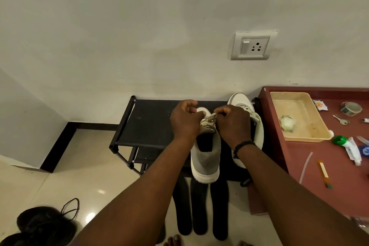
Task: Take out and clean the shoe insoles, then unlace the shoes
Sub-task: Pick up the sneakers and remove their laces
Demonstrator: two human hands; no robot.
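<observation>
We are pinching the soft, limp lace (208, 121) with left hand (186, 121) and right hand (232, 124), at twelve o'clock on the light shoe (205, 158) atop the rack (147, 124); grasping near the eyelets seems best.

No text, brand or number can be read. The small sachet (320, 105) by the tray (317, 124) near the desk's (339, 189) back edge bears an orange mark, and the blue packet (363, 151) at its right edge a white emblem, both too blurred to make out.
</observation>
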